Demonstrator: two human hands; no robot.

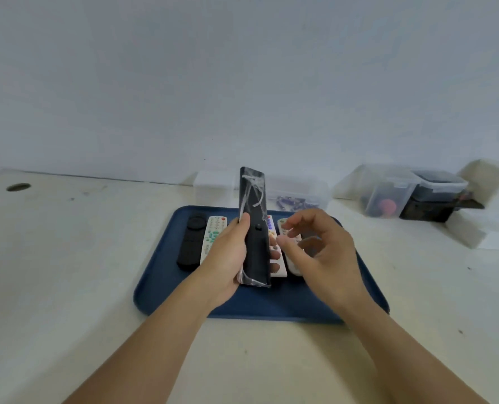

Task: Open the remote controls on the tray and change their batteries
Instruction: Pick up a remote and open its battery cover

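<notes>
— Above the dark blue plastic tray (242,310), which remote is being worked on?

— A long black remote control wrapped in clear, crinkled plastic film (254,228). The left hand (228,258) holds it lifted off the tray, tilted nearly upright with its plain back toward the camera. The thumb presses along the left edge and the fingertips curl round the right edge, so the back stays exposed, probably so the battery cover can be reached.

— And the other hand?

— The right hand (321,246) hovers just beside the remote, touching nothing I can make out. Its fingers are loosely curled and apart, thumb and forefinger near each other as if readying to pick at the film or slide the cover. It holds nothing.

— What else sits on the tray?

— A matte black remote with a round pad (190,243) at the left, a white remote with green and red buttons (213,234) next to it, and two more pale remotes (286,258) partly hidden behind the hands. All lie flat, side by side, presumably queued.

— Spare batteries?

— Behind the tray stands a clear plastic box holding small purple cylinders (295,196), likely the replacements, though they are too blurred to be sure. Nothing looks opened yet, so I judge the task is at an early step.
</notes>
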